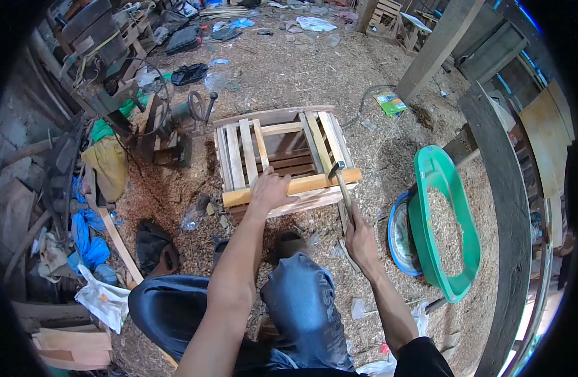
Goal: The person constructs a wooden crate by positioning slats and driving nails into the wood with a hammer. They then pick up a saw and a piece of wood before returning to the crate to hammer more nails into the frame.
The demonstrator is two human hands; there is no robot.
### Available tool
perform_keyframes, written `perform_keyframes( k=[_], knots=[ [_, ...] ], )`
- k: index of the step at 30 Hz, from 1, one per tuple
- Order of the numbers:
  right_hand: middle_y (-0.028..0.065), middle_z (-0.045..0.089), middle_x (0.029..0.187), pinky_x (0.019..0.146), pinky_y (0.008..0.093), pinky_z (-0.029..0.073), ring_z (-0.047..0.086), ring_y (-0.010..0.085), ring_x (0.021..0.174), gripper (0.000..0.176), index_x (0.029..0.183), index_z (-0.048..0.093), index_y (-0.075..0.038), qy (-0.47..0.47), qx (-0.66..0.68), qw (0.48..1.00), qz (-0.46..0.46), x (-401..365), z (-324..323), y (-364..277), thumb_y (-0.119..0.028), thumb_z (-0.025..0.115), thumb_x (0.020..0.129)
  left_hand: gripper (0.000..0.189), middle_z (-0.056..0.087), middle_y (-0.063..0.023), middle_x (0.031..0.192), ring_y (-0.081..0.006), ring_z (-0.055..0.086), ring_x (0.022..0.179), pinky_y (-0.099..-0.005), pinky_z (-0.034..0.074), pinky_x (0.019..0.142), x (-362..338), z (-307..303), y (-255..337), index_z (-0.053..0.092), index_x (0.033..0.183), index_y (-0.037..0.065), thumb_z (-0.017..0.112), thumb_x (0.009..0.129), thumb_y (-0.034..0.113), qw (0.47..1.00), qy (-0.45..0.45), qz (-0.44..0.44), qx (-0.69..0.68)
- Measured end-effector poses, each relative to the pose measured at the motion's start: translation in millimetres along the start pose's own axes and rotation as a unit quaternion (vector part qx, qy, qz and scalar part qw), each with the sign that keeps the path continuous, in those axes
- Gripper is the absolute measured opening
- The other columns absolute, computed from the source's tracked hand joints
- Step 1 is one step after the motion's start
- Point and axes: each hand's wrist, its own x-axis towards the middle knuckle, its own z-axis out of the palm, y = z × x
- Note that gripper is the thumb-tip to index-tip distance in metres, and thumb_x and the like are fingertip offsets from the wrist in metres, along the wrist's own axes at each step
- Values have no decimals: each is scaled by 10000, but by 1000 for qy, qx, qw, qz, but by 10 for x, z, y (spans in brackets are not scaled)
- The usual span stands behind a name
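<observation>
Head view: slatted crate sits on the floor just ahead of the person's knees, open top facing up. It is raw pale wood with thin flat slats, gaps between them, and darker boards inside.

A batten lies across the near top edge. It is thicker than the slats, has a square section and is more orange in tone.

Left hand is palm down with fingers spread, pressing the batten's left half onto the crate rim.

Right hand is fisted around the low end of the hammer. The hammer has a wooden shaft and a dark metal head, and the head sits at the batten's right end, touching or just above it; can't tell which.

The floor is covered in loose sawdust and shavings, coarse and tan.

Right of the crate, a green plastic tub is tipped on edge, oval, with sawdust inside. It leans in a round blue basin.

Behind the crate to the right lies a green packet, print too small to read.

Left of the crate is a dark metal machine with a round handwheel, and a crumpled yellow cloth lies further left.

The jeans are blue denim, with the knees bent under the arms.
</observation>
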Motion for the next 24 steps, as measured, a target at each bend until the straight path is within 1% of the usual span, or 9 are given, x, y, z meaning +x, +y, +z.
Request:
perform_keyframes(
  k=[2,5,8,11,14,17,18,21,24],
  knots=[
    [354,593,842,702,545,486,594,516,767,546,1395,348,-4,-2,2,1000,2,-36,-8,-25,-29,490,868,619,660,-191,796,-321,639,890,-438,318,1079,14,-15,-15,605,952,51,680,706,614,1000,-8,6,-4],
    [365,586,846,705,552,479,582,531,774,546,1398,343,-13,21,-18,999,-31,-106,31,30,-33,488,872,610,659,-193,792,-322,636,872,-430,329,1066,-11,5,-34,610,929,50,680,705,613,1000,-10,23,-10],
    [377,583,890,718,558,478,582,536,801,552,1406,334,-26,21,-9,1000,-20,-154,30,-29,-34,476,873,607,659,-198,794,-322,633,869,-420,343,1049,13,-5,-74,619,916,49,682,701,613,999,-2,38,-8],
    [379,580,936,738,557,483,584,533,818,562,1415,325,-36,-9,-15,999,37,-156,5,-127,-35,464,870,610,658,-204,797,-321,631,877,-415,352,1035,0,16,-79,626,908,47,682,698,617,999,-5,41,-11],
    [373,581,975,760,555,486,589,528,832,577,1425,311,-41,-11,-30,999,41,-180,4,-125,-31,456,866,622,658,-207,798,-323,630,895,-417,354,1034,-7,-41,-51,625,923,45,678,700,623,999,-11,38,-4],
    [361,584,1020,791,541,485,589,514,889,588,1433,298,-42,-2,-27,999,33,-224,49,-84,-36,461,868,623,659,-199,796,-326,630,906,-431,359,1034,-18,-33,-48,620,931,48,672,704,626,999,-10,38,3],
    [357,584,1033,798,537,485,588,510,903,590,1434,295,-41,0,-24,999,25,-216,54,-77,-36,462,868,620,660,-195,794,-321,632,902,-428,358,1037,-3,-47,-47,620,929,51,670,706,627,999,-14,38,3],
    [342,587,1051,809,528,481,586,500,925,592,1429,298,-26,-22,-10,998,63,-214,38,-127,-34,471,863,606,664,-175,782,-294,647,868,-405,350,1059,-27,-85,-31,620,922,61,664,711,628,999,-15,36,12],
    [336,585,1075,815,524,476,584,496,944,584,1424,306,-17,-13,-14,998,53,-236,57,-106,-33,478,866,604,664,-173,783,-290,648,872,-399,343,1072,-6,-102,-19,623,930,63,672,705,621,999,-41,27,8]
  ],
)
